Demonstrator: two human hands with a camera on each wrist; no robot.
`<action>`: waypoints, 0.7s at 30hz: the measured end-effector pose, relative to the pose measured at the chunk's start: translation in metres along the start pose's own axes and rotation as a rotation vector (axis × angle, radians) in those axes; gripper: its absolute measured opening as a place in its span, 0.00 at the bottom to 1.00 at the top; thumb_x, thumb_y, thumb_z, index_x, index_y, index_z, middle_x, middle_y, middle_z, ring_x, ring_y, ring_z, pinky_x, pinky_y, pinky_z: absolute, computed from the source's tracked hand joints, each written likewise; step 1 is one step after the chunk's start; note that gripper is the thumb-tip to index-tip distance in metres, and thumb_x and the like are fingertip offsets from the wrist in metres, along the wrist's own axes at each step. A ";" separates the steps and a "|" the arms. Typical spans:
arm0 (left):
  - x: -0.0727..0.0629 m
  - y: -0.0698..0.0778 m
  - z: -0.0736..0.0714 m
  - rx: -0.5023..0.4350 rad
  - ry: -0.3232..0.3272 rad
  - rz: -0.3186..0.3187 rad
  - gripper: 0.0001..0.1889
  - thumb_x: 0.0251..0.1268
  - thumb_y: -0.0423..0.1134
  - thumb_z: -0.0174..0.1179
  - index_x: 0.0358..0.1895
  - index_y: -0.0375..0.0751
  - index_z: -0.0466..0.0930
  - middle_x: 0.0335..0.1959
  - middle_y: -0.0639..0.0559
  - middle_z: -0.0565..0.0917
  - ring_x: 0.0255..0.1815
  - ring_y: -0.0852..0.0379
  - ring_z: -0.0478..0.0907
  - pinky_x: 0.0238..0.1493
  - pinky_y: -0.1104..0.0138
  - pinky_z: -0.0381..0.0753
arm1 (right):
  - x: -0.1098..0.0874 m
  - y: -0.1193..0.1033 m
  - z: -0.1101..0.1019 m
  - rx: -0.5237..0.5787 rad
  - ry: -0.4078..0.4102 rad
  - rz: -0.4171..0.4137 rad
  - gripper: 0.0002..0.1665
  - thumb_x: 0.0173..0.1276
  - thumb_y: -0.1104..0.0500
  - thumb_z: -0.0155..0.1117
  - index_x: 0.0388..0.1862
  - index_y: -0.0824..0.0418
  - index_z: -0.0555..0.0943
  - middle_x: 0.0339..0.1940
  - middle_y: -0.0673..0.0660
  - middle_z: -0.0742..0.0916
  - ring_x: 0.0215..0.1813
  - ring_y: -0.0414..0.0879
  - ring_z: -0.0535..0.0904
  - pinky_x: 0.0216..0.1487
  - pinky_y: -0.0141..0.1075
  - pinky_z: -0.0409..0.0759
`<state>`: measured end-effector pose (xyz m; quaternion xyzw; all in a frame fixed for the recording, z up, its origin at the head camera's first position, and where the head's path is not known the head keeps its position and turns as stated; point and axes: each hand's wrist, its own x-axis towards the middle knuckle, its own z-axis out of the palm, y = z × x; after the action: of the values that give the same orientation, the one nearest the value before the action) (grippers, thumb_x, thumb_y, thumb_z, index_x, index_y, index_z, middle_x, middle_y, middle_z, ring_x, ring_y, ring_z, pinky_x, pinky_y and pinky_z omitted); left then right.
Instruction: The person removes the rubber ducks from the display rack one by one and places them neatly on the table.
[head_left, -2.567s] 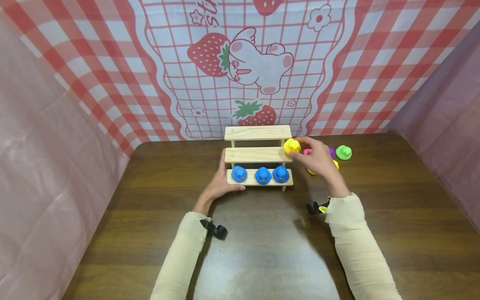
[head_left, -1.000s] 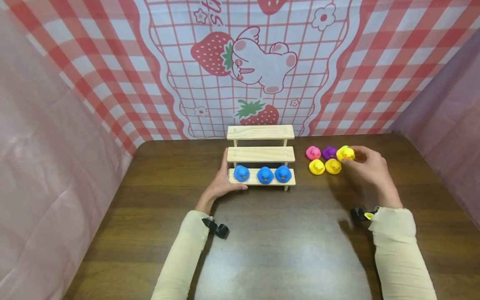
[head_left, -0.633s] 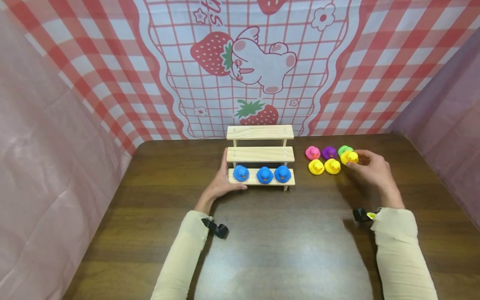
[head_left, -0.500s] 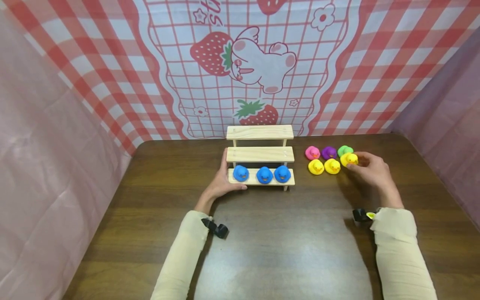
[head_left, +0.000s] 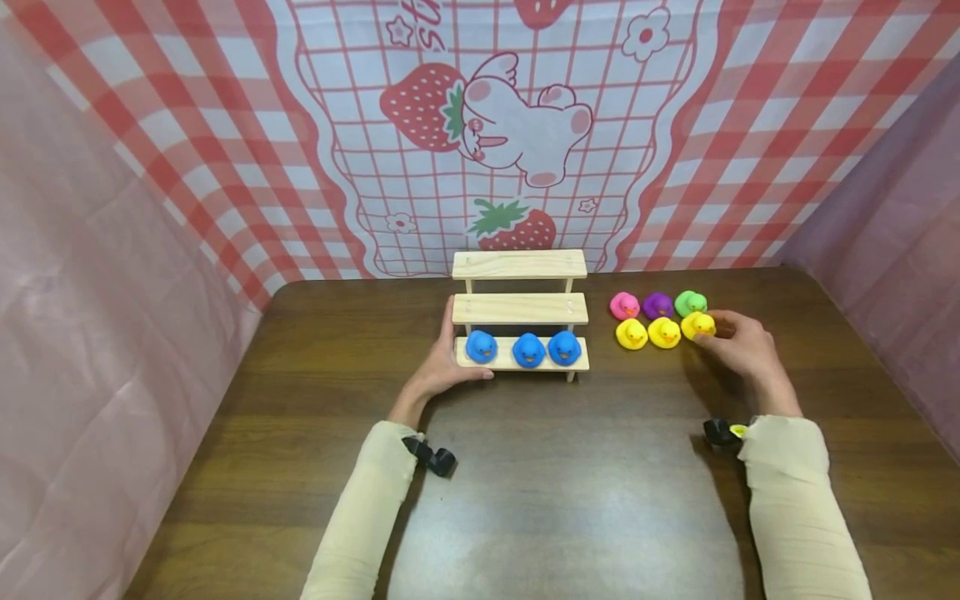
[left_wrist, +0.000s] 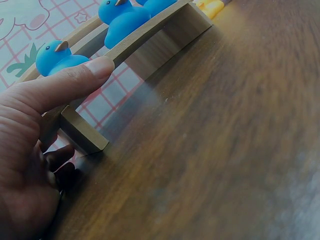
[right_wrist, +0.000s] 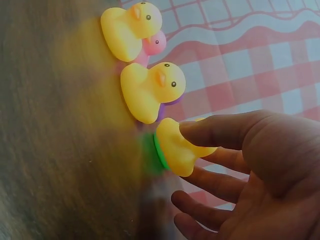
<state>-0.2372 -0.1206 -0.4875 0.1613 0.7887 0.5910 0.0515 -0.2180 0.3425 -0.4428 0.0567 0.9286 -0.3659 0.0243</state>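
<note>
My left hand (head_left: 438, 367) grips the left end of a three-step wooden display stand (head_left: 521, 308). In the left wrist view its thumb (left_wrist: 75, 82) lies along the front edge of the bottom step, with the fingers curled behind. On that step sit three blue rubber ducks (head_left: 529, 351); the upper two steps are bare. Right of the stand, my right hand (head_left: 750, 346) pinches a yellow rubber duck (head_left: 697, 327) between thumb and fingers, low at the table. This duck lines up with two other yellow ducks (head_left: 664, 333), in front of a green duck (head_left: 690, 303).
A pink duck (head_left: 625, 305) and a purple duck (head_left: 658, 306) stand in the back row with the green one. Behind the brown wooden table (head_left: 562, 475) hangs a red-and-white checked cloth (head_left: 720, 183). Pink fabric (head_left: 90, 317) borders the left side, and similar fabric the right.
My right hand has carried the yellow duck from the stand's middle step rightward, then lowered it to the front row's right end. My left hand keeps its grip on the stand.
</note>
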 end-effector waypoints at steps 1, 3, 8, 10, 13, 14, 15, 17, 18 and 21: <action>0.000 0.000 0.000 0.001 -0.001 0.001 0.73 0.43 0.29 0.78 0.82 0.56 0.25 0.84 0.43 0.47 0.82 0.45 0.52 0.83 0.49 0.48 | 0.000 0.001 0.001 -0.002 0.002 -0.001 0.38 0.74 0.48 0.59 0.71 0.75 0.66 0.67 0.80 0.73 0.65 0.74 0.70 0.64 0.65 0.71; 0.000 0.000 0.000 0.005 -0.004 0.001 0.73 0.44 0.28 0.78 0.81 0.54 0.24 0.84 0.43 0.46 0.82 0.44 0.52 0.83 0.50 0.48 | 0.001 0.002 0.001 -0.007 0.002 0.000 0.38 0.74 0.48 0.59 0.71 0.75 0.66 0.66 0.80 0.74 0.65 0.74 0.70 0.64 0.65 0.71; -0.001 0.006 0.000 0.020 -0.013 -0.017 0.73 0.45 0.28 0.77 0.81 0.50 0.22 0.84 0.42 0.42 0.83 0.44 0.48 0.83 0.50 0.46 | 0.002 0.004 0.003 -0.036 0.019 -0.014 0.36 0.73 0.50 0.60 0.69 0.74 0.69 0.63 0.80 0.76 0.63 0.73 0.71 0.63 0.66 0.68; -0.002 0.006 0.000 0.018 -0.012 -0.024 0.73 0.45 0.28 0.77 0.81 0.52 0.23 0.84 0.43 0.42 0.83 0.44 0.48 0.83 0.49 0.46 | 0.002 0.004 0.003 -0.050 0.036 -0.029 0.34 0.72 0.51 0.61 0.67 0.74 0.70 0.62 0.80 0.77 0.62 0.73 0.71 0.63 0.65 0.68; -0.001 0.001 0.000 0.015 -0.003 -0.018 0.73 0.44 0.30 0.79 0.81 0.56 0.24 0.84 0.44 0.44 0.83 0.45 0.50 0.83 0.50 0.47 | 0.001 0.004 0.004 -0.055 0.050 -0.041 0.33 0.71 0.53 0.62 0.67 0.74 0.71 0.62 0.79 0.77 0.62 0.73 0.71 0.63 0.65 0.67; 0.000 0.001 0.000 0.015 -0.002 -0.019 0.73 0.44 0.30 0.79 0.81 0.56 0.24 0.84 0.44 0.44 0.82 0.45 0.50 0.83 0.50 0.48 | 0.001 0.004 0.005 -0.054 0.050 -0.041 0.33 0.71 0.53 0.62 0.67 0.74 0.71 0.62 0.79 0.77 0.62 0.73 0.71 0.63 0.65 0.67; -0.001 0.001 0.000 0.015 -0.001 -0.020 0.73 0.44 0.30 0.79 0.82 0.56 0.24 0.84 0.44 0.44 0.82 0.45 0.50 0.83 0.50 0.48 | 0.000 0.004 0.005 -0.052 0.048 -0.040 0.33 0.71 0.53 0.62 0.67 0.74 0.71 0.63 0.79 0.77 0.63 0.73 0.71 0.64 0.65 0.67; 0.000 0.001 0.000 0.017 0.000 -0.017 0.74 0.43 0.30 0.79 0.82 0.55 0.24 0.84 0.44 0.44 0.83 0.45 0.50 0.83 0.51 0.48 | 0.000 0.004 0.005 -0.050 0.044 -0.037 0.33 0.71 0.53 0.62 0.67 0.74 0.70 0.63 0.79 0.77 0.63 0.72 0.71 0.64 0.65 0.67; 0.000 0.001 0.000 0.019 0.002 -0.015 0.74 0.43 0.29 0.79 0.82 0.55 0.25 0.84 0.44 0.44 0.83 0.46 0.50 0.83 0.51 0.48 | 0.000 0.004 0.005 -0.050 0.042 -0.037 0.34 0.71 0.53 0.62 0.67 0.74 0.70 0.63 0.79 0.77 0.63 0.72 0.71 0.64 0.65 0.67; 0.000 0.000 0.000 0.021 0.004 -0.006 0.74 0.43 0.29 0.79 0.82 0.54 0.25 0.84 0.44 0.43 0.83 0.46 0.48 0.83 0.51 0.47 | 0.000 0.004 0.005 -0.053 0.040 -0.042 0.34 0.71 0.53 0.62 0.67 0.74 0.70 0.63 0.79 0.77 0.63 0.73 0.71 0.64 0.66 0.67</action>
<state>-0.2374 -0.1204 -0.4875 0.1581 0.7955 0.5828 0.0500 -0.2174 0.3423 -0.4490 0.0435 0.9392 -0.3406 -0.0004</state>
